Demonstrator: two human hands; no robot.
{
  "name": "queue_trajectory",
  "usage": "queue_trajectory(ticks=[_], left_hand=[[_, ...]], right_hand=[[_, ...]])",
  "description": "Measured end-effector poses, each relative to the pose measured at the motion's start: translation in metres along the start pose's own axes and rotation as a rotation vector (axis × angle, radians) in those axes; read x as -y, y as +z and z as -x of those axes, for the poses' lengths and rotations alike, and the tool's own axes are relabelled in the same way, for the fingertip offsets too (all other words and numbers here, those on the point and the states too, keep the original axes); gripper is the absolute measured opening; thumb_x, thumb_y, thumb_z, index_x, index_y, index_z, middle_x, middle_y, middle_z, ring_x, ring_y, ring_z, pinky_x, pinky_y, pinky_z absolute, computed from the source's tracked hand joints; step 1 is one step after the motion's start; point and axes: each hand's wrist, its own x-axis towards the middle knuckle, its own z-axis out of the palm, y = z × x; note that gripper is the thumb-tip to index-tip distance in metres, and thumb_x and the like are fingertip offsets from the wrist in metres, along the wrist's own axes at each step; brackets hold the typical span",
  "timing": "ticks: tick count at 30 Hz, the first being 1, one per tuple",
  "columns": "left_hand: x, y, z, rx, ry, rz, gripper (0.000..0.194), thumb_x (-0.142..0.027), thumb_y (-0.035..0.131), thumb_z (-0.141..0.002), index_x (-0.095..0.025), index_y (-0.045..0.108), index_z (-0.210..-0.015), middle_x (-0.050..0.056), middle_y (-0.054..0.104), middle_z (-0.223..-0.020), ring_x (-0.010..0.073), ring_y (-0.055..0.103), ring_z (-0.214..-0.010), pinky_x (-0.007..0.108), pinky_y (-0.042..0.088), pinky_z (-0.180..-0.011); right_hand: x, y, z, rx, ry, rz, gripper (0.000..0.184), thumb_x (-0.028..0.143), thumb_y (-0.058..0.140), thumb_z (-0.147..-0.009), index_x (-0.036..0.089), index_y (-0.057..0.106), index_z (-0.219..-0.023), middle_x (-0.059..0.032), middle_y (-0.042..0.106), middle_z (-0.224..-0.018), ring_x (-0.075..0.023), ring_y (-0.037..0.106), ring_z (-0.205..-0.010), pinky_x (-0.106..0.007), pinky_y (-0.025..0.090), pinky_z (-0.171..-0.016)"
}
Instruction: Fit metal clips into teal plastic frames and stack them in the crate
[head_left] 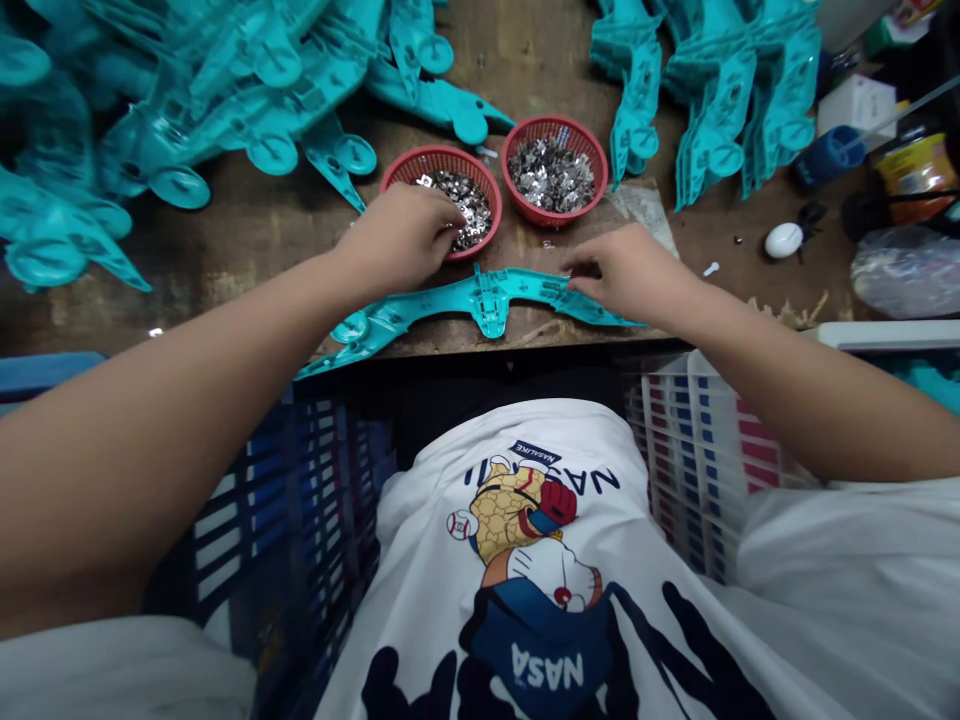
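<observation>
L hand (401,240) in 1 of 2 red baskets (442,165), R hand (630,275) on 1 teal part (487,300), grips unclear

L hand (401,238) in red basket (442,155) of metal bits (469,205) — R hand (630,275) on teal plastic pc (487,305)

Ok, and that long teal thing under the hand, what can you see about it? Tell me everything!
The teal plastic piece is long, thin and shiny, curved like a shallow wing, with a pointed tab at its middle. Its surface has ribs and small holes, and a round disc sits near its left end. It lies on the worn wooden table, with that end poking past the table's edge. The fingers of the person's right hand touch its right side.
</observation>
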Motion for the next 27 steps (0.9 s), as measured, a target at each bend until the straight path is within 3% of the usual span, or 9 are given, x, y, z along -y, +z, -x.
queue_trajectory(ticks=[4, 7, 9, 11, 15, 18, 23, 25, 27], left_hand=[[-0.023, -0.015, 0.001, -0.114, -0.216, 0.185, 0.032, -0.039, 0.070, -0.107, -0.025, 0.094, -0.124, 0.008, 0.097, -0.133, 0.0319, 0.083, -0.123, 0.062, 0.066, -0.132], [-0.033, -0.015, -0.001, -0.221, -0.297, 0.388, 0.021, -0.043, 0.083, -0.094, -0.029, 0.088, -0.109, 0.006, 0.096, -0.120, 0.0344, 0.084, -0.119, 0.069, 0.069, -0.127], [-0.037, -0.012, -0.003, -0.247, -0.346, 0.548, 0.024, -0.046, 0.089, -0.091, -0.031, 0.083, -0.109, 0.005, 0.095, -0.120, 0.0360, 0.087, -0.122, 0.073, 0.072, -0.124], [-0.044, -0.009, -0.003, -0.242, -0.387, 0.694, 0.029, -0.047, 0.093, -0.091, -0.030, 0.079, -0.111, 0.005, 0.094, -0.119, 0.0364, 0.090, -0.126, 0.072, 0.076, -0.121], [-0.069, -0.005, 0.004, -0.204, -0.398, 0.912, 0.041, -0.047, 0.102, -0.094, -0.028, 0.071, -0.112, 0.008, 0.092, -0.112, 0.0374, 0.097, -0.119, 0.059, 0.084, -0.103], [-0.088, -0.001, 0.015, -0.129, -0.379, 1.015, 0.042, -0.050, 0.104, -0.099, -0.028, 0.072, -0.115, 0.007, 0.092, -0.110, 0.0356, 0.098, -0.116, 0.055, 0.085, -0.097], [-0.101, 0.013, 0.027, -0.061, -0.338, 0.988, 0.028, -0.049, 0.089, -0.113, -0.027, 0.081, -0.129, 0.010, 0.095, -0.123, 0.0339, 0.097, -0.120, 0.058, 0.084, -0.108], [-0.101, 0.020, 0.028, -0.071, -0.256, 0.835, 0.031, -0.046, 0.074, -0.123, -0.025, 0.083, -0.144, 0.015, 0.095, -0.138, 0.0355, 0.096, -0.132, 0.061, 0.081, -0.120], [-0.099, 0.027, 0.028, -0.008, -0.073, 0.557, 0.042, -0.039, 0.067, -0.126, -0.022, 0.081, -0.161, 0.020, 0.089, -0.163, 0.0405, 0.086, -0.158, 0.069, 0.070, -0.139]], right_hand=[[-0.009, -0.012, -0.004, -0.099, -0.008, -0.043, 0.035, 0.034, 0.087, -0.116, 0.026, 0.102, -0.147, -0.0128, 0.099, -0.128, -0.0428, 0.093, -0.123, -0.055, 0.072, -0.114], [-0.005, -0.012, -0.007, -0.095, -0.013, -0.073, 0.031, 0.035, 0.086, -0.117, 0.026, 0.103, -0.141, -0.0144, 0.098, -0.130, -0.0426, 0.093, -0.120, -0.056, 0.070, -0.115], [0.003, -0.011, -0.007, -0.106, -0.020, -0.101, 0.030, 0.036, 0.084, -0.117, 0.025, 0.103, -0.138, -0.0149, 0.098, -0.132, -0.0431, 0.093, -0.121, -0.057, 0.069, -0.116], [0.013, -0.011, -0.006, -0.128, -0.031, -0.148, 0.033, 0.036, 0.083, -0.118, 0.026, 0.102, -0.144, -0.0146, 0.097, -0.137, -0.0426, 0.091, -0.126, -0.055, 0.069, -0.117], [0.038, -0.017, 0.002, -0.113, -0.099, -0.242, 0.047, 0.041, 0.076, -0.126, 0.034, 0.090, -0.170, -0.0121, 0.091, -0.158, -0.0383, 0.084, -0.147, -0.049, 0.066, -0.125], [0.053, -0.021, 0.008, -0.093, -0.183, -0.239, 0.049, 0.045, 0.067, -0.131, 0.036, 0.086, -0.175, -0.0117, 0.087, -0.163, -0.0366, 0.077, -0.158, -0.049, 0.063, -0.131], [0.052, -0.021, 0.005, -0.042, -0.250, -0.185, 0.043, 0.038, 0.059, -0.132, 0.030, 0.095, -0.153, -0.0112, 0.088, -0.160, -0.0359, 0.081, -0.153, -0.049, 0.062, -0.128], [0.040, -0.020, -0.003, -0.036, -0.204, -0.193, 0.037, 0.037, 0.066, -0.128, 0.029, 0.098, -0.144, -0.0111, 0.091, -0.152, -0.0384, 0.083, -0.149, -0.049, 0.064, -0.122], [0.022, -0.018, -0.015, -0.023, -0.142, -0.203, 0.029, 0.037, 0.076, -0.121, 0.029, 0.101, -0.134, -0.0113, 0.095, -0.143, -0.0412, 0.085, -0.143, -0.049, 0.067, -0.117]])
